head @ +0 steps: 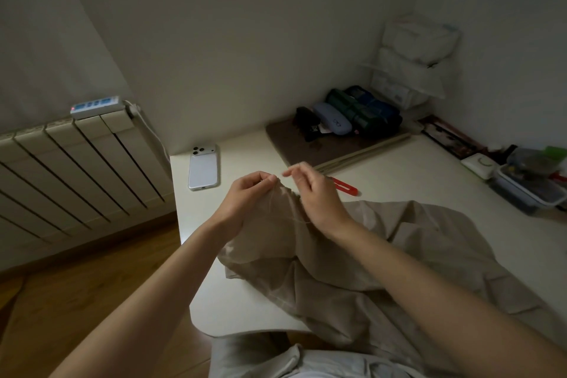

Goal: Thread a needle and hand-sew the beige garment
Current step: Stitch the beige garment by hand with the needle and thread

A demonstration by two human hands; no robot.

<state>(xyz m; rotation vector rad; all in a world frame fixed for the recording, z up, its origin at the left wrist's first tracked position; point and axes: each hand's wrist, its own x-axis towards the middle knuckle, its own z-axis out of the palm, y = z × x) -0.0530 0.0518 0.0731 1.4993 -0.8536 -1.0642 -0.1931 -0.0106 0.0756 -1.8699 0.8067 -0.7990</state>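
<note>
A beige garment (362, 258) lies crumpled across the white table (242, 301) and over my lap. My left hand (245, 193) pinches a raised fold of the garment between thumb and fingertips. Just to its right, my right hand (313, 190) is lifted above the cloth with thumb and forefinger pinched together; a thin pale thread (299, 219) runs below it across the fabric. The needle itself is too small to make out.
A white phone (204, 167) lies face down at the table's far left. A red tool (345, 186) sits behind my right hand. A brown mat with cases (346, 120) fills the back corner, boxes of small items (527, 184) the right edge. A radiator (70, 169) stands left.
</note>
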